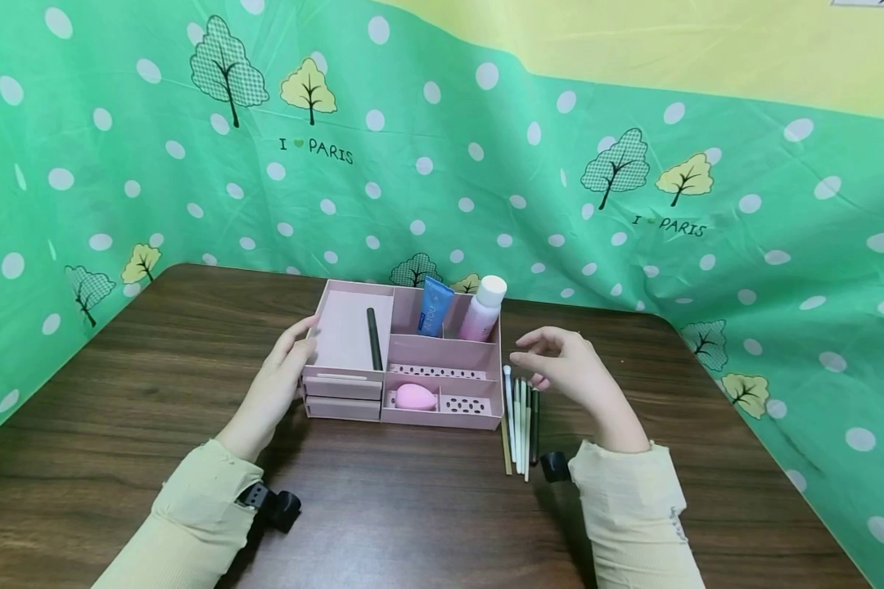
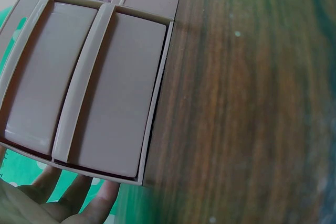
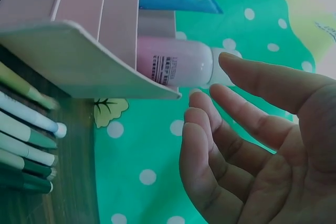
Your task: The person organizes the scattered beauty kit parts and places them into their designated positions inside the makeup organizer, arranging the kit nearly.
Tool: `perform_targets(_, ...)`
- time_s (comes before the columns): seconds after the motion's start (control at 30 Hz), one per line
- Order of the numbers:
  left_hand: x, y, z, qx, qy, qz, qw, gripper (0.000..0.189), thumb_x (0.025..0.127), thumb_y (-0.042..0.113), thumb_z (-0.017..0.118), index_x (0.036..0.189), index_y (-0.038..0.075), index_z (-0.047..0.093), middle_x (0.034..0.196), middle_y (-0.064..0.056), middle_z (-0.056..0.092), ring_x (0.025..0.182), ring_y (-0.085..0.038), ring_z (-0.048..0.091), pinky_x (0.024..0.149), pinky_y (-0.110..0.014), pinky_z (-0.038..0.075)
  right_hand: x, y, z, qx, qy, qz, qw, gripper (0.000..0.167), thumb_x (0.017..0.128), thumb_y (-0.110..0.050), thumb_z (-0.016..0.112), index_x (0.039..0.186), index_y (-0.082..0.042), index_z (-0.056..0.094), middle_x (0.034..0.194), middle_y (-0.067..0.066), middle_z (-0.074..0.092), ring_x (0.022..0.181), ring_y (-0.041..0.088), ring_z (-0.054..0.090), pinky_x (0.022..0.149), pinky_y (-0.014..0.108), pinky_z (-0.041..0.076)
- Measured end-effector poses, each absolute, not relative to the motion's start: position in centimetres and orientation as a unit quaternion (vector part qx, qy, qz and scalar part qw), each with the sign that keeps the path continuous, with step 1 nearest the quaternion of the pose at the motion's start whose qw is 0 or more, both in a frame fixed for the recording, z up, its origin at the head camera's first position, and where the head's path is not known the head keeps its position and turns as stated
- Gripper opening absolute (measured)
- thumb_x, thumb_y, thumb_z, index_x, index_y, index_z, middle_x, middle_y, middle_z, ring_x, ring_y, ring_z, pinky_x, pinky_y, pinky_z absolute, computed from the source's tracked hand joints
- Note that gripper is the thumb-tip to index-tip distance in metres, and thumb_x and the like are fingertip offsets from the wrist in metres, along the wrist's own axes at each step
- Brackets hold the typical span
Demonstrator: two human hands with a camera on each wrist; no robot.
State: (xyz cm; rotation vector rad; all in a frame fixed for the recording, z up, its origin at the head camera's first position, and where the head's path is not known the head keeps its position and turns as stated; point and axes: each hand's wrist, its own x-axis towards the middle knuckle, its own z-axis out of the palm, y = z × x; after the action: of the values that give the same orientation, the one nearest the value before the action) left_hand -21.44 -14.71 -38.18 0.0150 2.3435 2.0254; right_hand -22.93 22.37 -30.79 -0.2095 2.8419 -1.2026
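A pink desktop organizer (image 1: pixel 442 419) with two small drawers (image 2: pixel 115 93) at its left stands on the table. My left hand (image 1: pixel 268 397) rests its fingers against the organizer's left side. To the right of the organizer, my right hand (image 1: pixel 570 372) hovers over the upper ends of several slim pens and sticks (image 1: pixel 523 421), its fingers loosely bent around nothing. A blue tube (image 1: pixel 434 307) and a pink bottle (image 1: pixel 481 315) with a white cap stand in the back compartments. One front compartment has a pink makeup sponge (image 1: pixel 416 397). A dark pen (image 1: pixel 374 339) lies on the top left tray.
The brown wooden table (image 1: pixel 412 515) reaches back to a green dotted curtain (image 1: pixel 442 164), which hangs close behind the organizer. Each wrist carries a small black camera, such as the left one (image 1: pixel 283 509).
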Motion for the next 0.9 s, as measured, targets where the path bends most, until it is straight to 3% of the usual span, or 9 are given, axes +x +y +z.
perform_targets(0.9,-21.4,-14.7,-38.3,0.008,0.755,0.655,0.021,0.054,0.105,0.043,0.032,0.157,0.030,0.023,0.156,-0.015,0.028,0.128,-0.028,0.041,0.086,-0.029,0.046,-23.7,23.5,-31.6,-0.033,0.929,-0.366,0.048,0.036,0.093,-0.020,0.067,0.121,0.003,0.062,0.096,0.018,0.065,0.068,0.018,0.063,0.064,0.027,0.056)
